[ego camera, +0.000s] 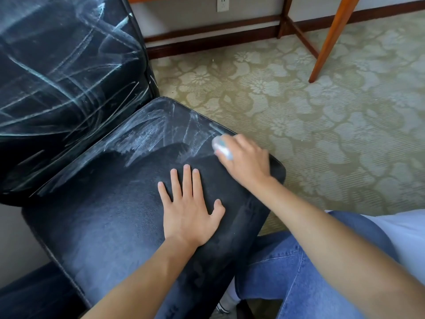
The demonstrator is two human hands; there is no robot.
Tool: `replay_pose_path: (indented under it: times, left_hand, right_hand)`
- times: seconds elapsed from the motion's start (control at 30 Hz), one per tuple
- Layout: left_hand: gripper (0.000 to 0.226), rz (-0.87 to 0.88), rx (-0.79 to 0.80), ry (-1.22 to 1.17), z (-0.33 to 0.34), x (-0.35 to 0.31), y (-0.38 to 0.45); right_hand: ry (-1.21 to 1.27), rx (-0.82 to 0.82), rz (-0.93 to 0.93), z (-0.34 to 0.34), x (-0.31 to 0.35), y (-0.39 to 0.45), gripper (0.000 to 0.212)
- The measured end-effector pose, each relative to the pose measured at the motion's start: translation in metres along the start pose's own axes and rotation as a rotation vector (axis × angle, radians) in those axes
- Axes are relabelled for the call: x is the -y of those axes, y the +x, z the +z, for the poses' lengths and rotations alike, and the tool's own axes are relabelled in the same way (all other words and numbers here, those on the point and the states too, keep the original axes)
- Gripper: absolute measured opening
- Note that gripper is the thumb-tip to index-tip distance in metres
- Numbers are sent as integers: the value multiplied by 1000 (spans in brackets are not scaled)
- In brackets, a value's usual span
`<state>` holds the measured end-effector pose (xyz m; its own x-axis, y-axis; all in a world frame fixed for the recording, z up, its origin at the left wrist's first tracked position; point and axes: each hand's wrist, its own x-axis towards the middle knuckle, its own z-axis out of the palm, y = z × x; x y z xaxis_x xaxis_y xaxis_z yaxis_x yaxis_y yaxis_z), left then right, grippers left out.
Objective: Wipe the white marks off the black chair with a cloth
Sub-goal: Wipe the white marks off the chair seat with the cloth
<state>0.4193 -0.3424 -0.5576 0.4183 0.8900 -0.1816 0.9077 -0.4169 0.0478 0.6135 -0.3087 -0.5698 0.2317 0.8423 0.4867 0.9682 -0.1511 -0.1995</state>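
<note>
The black chair's seat (110, 217) fills the lower left, its backrest (64, 72) rising at the upper left. White marks (147, 134) smear the far part of the seat, and white streaks cross the backrest. The near part of the seat looks dark and mostly clean. My left hand (190, 208) lies flat on the seat with fingers spread. At the seat's far right edge, my right hand (246, 160) grips a small bunched white and blue cloth (220, 146) and presses it on the marks; the cloth is blurred.
Patterned floral carpet (310, 116) spreads to the right of the chair. A wooden table leg (331, 40) and frame stand at the upper right, by a dark skirting board. A wall socket (223, 3) is above. My knees in blue jeans (285, 272) sit beside the seat.
</note>
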Motion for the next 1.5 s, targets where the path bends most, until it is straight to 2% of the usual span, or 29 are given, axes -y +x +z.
replay_pose_path:
  times: [0.1, 0.17, 0.23, 0.33, 0.4, 0.47, 0.57, 0.63, 0.7, 0.77, 0.83, 0.9, 1.0, 1.07, 1.13, 1.17, 1.27, 1.33, 1.4, 1.5]
  left_hand:
    - [93, 1, 4, 4, -1, -1, -1]
    - [93, 3, 5, 6, -2, 0, -1]
    - [93, 7, 5, -2, -1, 2, -1]
    - [96, 67, -2, -10, -4, 14, -3]
    - [95, 132, -2, 13, -8, 31, -4]
    - [93, 182, -7, 17, -8, 43, -8]
    - [91, 180, -10, 19, -4, 46, -12]
    - [90, 179, -17, 31, -3, 45, -13]
    - [91, 180, -17, 27, -3, 47, -13]
    - [91, 175, -35, 6, -2, 49, -12]
    - [91, 187, -44, -13, -1, 47, -12]
    - [91, 182, -54, -22, 0, 47, -11]
    - [91, 165, -63, -9, 2, 46, -12]
    - [92, 160, -66, -6, 2, 45, -12]
    - [91, 155, -67, -6, 3, 44, -11]
    - [92, 151, -68, -3, 3, 43, -11]
    - [92, 142, -82, -12, 2, 42, -11]
    - [92, 125, -83, -15, 2, 41, -11]
    - [93, 95, -89, -14, 1, 40, -13]
    - [93, 73, -89, -5, 1, 39, -13]
  right_hand:
    - [-14, 56, 265, 2, -33, 26, 32]
    - [23, 56, 279, 1, -34, 27, 31]
    - [34, 23, 139, -3, -18, 18, 28]
    - [190, 67, -189, -7, 23, -12, 28]
    - [204, 86, -243, -5, 24, -14, 31]
    - [106, 50, -102, -1, 4, 2, 31]
    - [28, 80, 258, 8, -27, 26, 32]
    - [28, 105, 327, 9, -28, 29, 33]
    - [23, 73, 254, 6, -12, 22, 31]
    - [88, 47, 65, 1, 17, 6, 30]
    - [183, 92, -173, -3, 45, -14, 30]
    - [190, 109, -249, 0, 44, -10, 32]
    - [23, 91, 20, 10, 9, 22, 34]
    - [25, 123, 248, 13, -17, 42, 34]
    - [70, 131, 299, 13, -17, 48, 33]
    - [71, 134, 251, 12, -6, 46, 32]
    - [217, 201, -113, 10, 46, 23, 30]
    - [308, 229, -264, 11, 63, 10, 30]
    - [227, 183, -203, 14, 48, 28, 33]
    - [35, 173, 116, 25, 8, 60, 35]
